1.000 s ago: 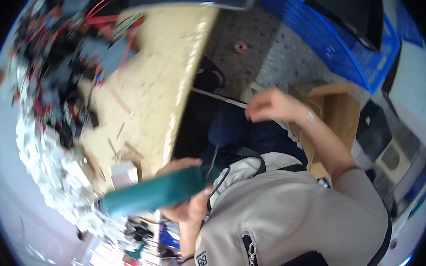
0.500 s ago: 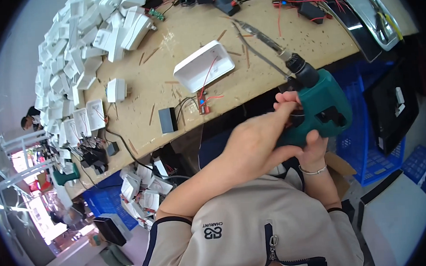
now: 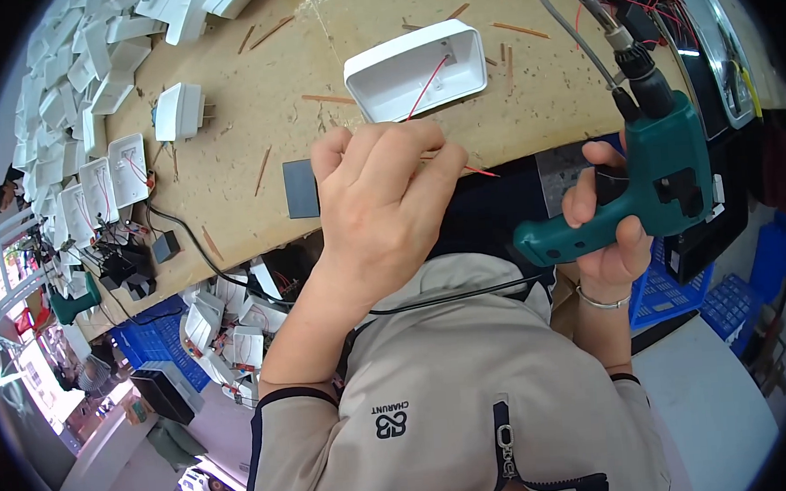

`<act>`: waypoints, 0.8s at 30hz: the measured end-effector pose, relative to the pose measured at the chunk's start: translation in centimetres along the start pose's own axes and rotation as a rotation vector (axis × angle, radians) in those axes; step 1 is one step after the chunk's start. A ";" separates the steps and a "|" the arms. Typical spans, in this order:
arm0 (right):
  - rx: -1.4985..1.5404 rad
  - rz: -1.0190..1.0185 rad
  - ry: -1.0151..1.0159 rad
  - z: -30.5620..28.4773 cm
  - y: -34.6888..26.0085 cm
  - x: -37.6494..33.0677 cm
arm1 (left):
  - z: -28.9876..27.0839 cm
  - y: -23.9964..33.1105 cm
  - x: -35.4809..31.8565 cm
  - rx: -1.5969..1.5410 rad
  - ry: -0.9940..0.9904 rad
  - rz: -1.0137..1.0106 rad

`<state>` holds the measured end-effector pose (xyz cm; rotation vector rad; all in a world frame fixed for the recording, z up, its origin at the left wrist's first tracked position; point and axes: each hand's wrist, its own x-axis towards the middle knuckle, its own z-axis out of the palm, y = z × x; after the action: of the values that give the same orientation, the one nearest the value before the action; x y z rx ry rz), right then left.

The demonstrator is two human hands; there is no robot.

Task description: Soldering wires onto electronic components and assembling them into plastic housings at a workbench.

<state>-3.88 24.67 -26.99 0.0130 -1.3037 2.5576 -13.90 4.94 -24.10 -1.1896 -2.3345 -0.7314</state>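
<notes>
My right hand (image 3: 615,232) holds a green pistol-shaped soldering gun (image 3: 671,161), fingers wrapped about its grip. Its metal barrel and a thin feed tube point up toward the bench's far right. My left hand (image 3: 385,192) is closed in a pinch over the bench's near edge. Red wires (image 3: 474,168) stick out beside its thumb; the small circuit board they belong to is hidden by the fingers. Just beyond lies an open white plastic housing (image 3: 369,76), a red wire running from inside it toward my left hand. A small black box (image 3: 300,190) sits left of that hand.
White housings (image 3: 86,75) are heaped at the far left. Near them stand a white plug adapter (image 3: 178,112) and several wired shells (image 3: 99,193). Brown slivers (image 3: 262,171) are scattered over the bench (image 3: 240,93). A black cable (image 3: 468,295) crosses my lap. Blue crates (image 3: 670,291) stand below right.
My left hand has left the soldering gun and closed over the small red-wired board. The gun has shifted right, held in my right hand alone. The view has moved too.
</notes>
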 end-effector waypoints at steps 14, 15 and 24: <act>0.070 0.187 -0.051 3.4 1.8 2.1 | 1.8 -0.9 -0.6 -0.328 0.130 -0.026; 0.059 0.202 -0.059 3.4 1.8 2.2 | 1.7 -1.0 -0.5 -0.347 0.107 -0.024; -0.043 0.274 -0.033 3.8 1.7 2.4 | 2.1 -1.3 -0.4 -0.312 0.193 0.033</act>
<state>-7.00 21.25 -25.80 -0.1419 -1.4629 2.7637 -15.01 5.36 -26.24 -1.2182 -2.0896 -1.1759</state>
